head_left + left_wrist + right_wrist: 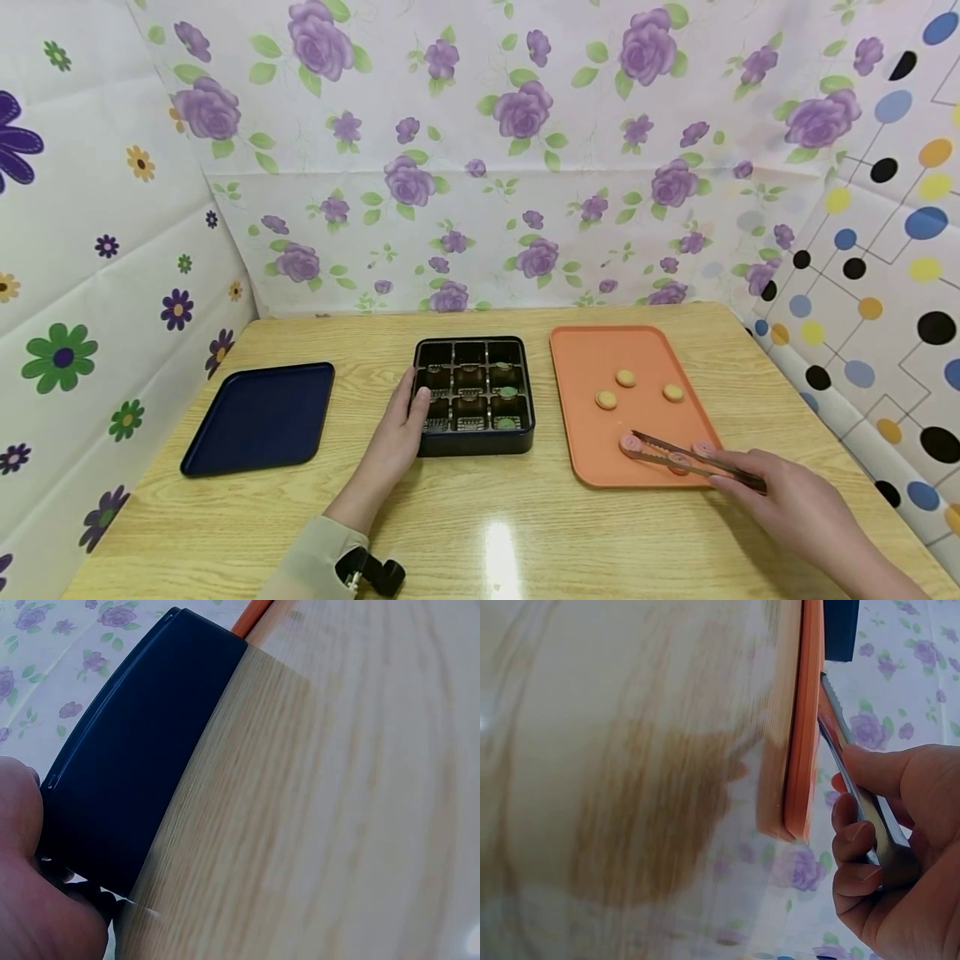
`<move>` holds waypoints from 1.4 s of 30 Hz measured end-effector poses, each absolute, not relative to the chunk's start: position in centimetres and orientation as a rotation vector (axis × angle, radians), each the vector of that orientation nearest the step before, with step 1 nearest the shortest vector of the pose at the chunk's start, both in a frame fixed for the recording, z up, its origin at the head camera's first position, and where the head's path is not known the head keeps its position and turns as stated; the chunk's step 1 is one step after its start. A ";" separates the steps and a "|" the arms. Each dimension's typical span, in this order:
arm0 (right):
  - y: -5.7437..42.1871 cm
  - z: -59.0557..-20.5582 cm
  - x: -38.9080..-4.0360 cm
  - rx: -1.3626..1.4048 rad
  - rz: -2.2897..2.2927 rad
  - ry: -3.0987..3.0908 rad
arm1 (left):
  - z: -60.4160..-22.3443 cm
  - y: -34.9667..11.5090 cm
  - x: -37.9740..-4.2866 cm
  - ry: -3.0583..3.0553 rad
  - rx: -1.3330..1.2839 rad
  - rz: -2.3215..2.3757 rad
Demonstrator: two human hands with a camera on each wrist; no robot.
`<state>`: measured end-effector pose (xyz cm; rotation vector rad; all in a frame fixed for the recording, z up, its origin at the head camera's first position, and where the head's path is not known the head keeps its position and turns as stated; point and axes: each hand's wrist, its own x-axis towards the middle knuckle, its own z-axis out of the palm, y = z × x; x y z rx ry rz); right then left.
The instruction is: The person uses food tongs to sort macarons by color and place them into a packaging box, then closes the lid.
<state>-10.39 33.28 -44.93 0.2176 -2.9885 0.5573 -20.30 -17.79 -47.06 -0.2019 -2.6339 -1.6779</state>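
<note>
My left hand (397,429) holds the left side of a black compartment box (474,444), thumb over the rim and fingers along the outer wall. The box has a grid of several compartments; three green pieces (507,392) sit in its right column. My right hand (795,492) grips metal tongs (866,799). Their arms reach over an orange tray (600,467), tips spread at a round pink piece (631,443). A second pink piece (678,462) lies by the lower arm, a third (703,449) beside the upper arm. Three yellow-brown round pieces (626,378) lie farther back on the tray.
A dark blue tray (258,421) lies at the left of the wooden table (450,525). Flowered cloth (480,208) hangs behind the table, and patterned cloths stand at both sides. The box stands between the two trays.
</note>
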 end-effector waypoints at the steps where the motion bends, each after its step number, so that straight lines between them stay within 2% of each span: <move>1: 33.3 -44.9 -10.4 0.218 0.558 -2.986 | -47.1 -17.8 -20.3 -2.633 -0.204 -1.676; 26: 32.9 -44.9 -10.3 0.227 0.533 -2.932 | -47.2 -17.7 -20.3 -2.635 -0.196 -1.661; 42: 31.3 -43.5 -11.3 0.293 0.597 -2.885 | -46.9 -17.8 -20.1 -2.643 -0.213 -1.661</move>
